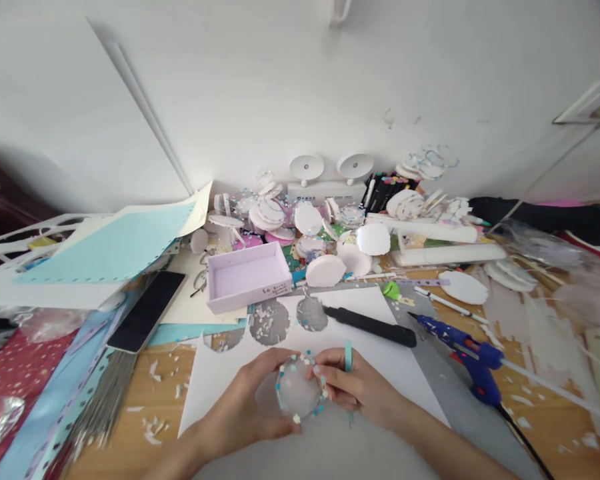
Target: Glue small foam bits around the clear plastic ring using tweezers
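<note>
My left hand (pixel 253 393) curls around the left side of a round whitish disc (pixel 300 395), thumb at its lower edge and fingers at the top. A string of small blue and white flower-shaped beads runs around the disc's rim. My right hand (pixel 347 381) is closed, its thumb and fingertips pinched at the rim's upper right. A slim teal tool (pixel 349 357) passes through the right hand, sticking out above and below; its tip is hidden. Below the hands lies a white sheet (pixel 220 380) with round cut-outs.
A black pen-shaped cutter (pixel 370 325) lies beyond my hands. On the right rests a blue glue gun (pixel 463 353) with its cord. A lilac box (pixel 250 277), a phone (pixel 147 311) and a heap of white foam discs (pixel 325 270) stand further back. Paper scraps litter the table.
</note>
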`<control>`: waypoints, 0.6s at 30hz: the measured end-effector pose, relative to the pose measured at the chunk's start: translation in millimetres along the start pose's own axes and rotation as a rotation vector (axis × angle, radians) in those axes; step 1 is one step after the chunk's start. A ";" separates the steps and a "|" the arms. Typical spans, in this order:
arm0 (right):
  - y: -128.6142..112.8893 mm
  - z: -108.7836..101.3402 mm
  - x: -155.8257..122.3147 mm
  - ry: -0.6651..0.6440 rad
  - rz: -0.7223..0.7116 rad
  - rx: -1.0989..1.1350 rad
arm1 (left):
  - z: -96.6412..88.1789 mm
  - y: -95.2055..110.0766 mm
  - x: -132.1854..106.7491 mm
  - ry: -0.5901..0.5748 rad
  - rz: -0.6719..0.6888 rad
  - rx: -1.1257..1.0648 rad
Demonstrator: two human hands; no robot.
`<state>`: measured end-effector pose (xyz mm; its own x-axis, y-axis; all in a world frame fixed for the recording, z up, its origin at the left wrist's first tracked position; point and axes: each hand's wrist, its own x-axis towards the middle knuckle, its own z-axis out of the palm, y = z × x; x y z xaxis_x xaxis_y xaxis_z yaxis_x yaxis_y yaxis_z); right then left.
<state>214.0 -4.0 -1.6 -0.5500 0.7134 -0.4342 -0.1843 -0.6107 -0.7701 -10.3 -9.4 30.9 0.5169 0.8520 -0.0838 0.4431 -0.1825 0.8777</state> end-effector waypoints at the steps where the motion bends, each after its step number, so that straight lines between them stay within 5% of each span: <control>1: -1.0 -0.3 0.2 0.000 0.005 0.016 | -0.8 0.4 2.2 -0.006 0.009 0.016; 7: -7.1 -4.9 -0.9 0.179 0.017 0.198 | -18.6 -0.3 12.0 0.003 0.106 0.173; 14: -2.8 -9.7 -0.8 0.211 0.041 0.263 | -59.7 -9.9 31.7 0.453 0.229 0.699; 18: -2.9 -7.0 -2.5 0.173 0.057 0.258 | -75.9 -27.2 38.5 0.443 0.167 0.985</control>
<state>221.6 -1.6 -1.6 -0.4223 0.7099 -0.5636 -0.3696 -0.7026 -0.6081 -58.0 65.6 39.6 0.4032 0.8450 0.3514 0.8856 -0.4570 0.0829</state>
